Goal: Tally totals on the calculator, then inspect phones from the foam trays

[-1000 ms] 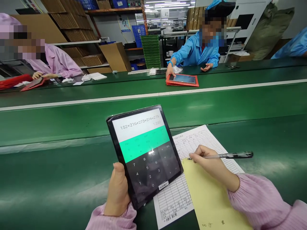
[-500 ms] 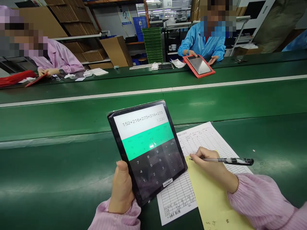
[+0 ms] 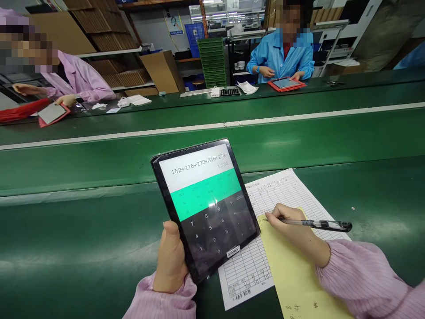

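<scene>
1. Left hand [image 3: 171, 259] gripped the tablet [image 3: 212, 217] by one edge, tilted over the counter [image 3: 83, 252]; a slackened grip could drop it.
2. Right hand [image 3: 292, 230] pinched the pen [image 3: 327, 225] at the yellow paper's [image 3: 295, 274] corner; poorly steadied, it could slip, spoiling writing.

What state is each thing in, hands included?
Left hand: gripping tablet edge
Black tablet: on, tilted, calculator showing 1,230
Right hand: holding pen
Pen: tip at yellow sheet, contact unclear
Yellow sheet: written on, overlapping form
Printed form: partly filled in, partly covered
Far red case: open, tablet inside
Green crates: stacked
</scene>
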{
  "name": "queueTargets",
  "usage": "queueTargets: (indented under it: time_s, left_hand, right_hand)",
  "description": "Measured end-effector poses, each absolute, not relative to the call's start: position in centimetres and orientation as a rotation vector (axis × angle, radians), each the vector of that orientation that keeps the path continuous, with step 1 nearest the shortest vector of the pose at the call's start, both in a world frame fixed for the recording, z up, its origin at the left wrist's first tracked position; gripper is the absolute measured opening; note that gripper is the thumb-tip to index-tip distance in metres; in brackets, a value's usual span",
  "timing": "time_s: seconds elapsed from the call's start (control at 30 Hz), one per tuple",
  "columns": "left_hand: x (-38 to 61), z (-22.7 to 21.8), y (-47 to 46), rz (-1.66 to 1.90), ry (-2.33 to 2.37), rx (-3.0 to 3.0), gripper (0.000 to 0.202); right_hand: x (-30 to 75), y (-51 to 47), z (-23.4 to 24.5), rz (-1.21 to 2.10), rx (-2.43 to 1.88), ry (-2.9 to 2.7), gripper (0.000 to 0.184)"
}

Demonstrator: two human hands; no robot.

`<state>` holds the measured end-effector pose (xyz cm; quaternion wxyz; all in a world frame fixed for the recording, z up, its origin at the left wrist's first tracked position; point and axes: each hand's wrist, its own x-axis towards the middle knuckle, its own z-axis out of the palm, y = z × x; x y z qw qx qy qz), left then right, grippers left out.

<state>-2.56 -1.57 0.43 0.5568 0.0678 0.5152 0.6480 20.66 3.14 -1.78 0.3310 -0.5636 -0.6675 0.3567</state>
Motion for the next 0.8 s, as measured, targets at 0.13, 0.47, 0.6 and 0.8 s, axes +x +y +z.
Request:
queueTargets:
  time_s: [0.13, 0.47, 0.6, 0.8]
  left_hand:
    - [-2.56, 0.47, -1.51, 1.514, 1.235, 0.148, 0.088]
    - [-2.50, 0.64, -1.49, 1.510, 1.284, 0.124, 0.087]
    - [-2.68, 0.49, -1.56, 1.497, 1.288, 0.162, 0.083]
    - [-2.74, 0.10, -1.45, 1.521, 1.277, 0.173, 0.085]
  right_hand:
    - [20.74, 3.16, -2.00, 0.929, -1.462, -1.747, 0.033]
    - [20.79, 3.07, -2.06, 0.912, -1.459, -1.733, 0.033]
    - [20.81, 3.19, -2.16, 0.908, -1.455, -1.734, 0.033]
    - [20.83, 3.22, -2.15, 0.919, -1.463, -1.721, 0.033]
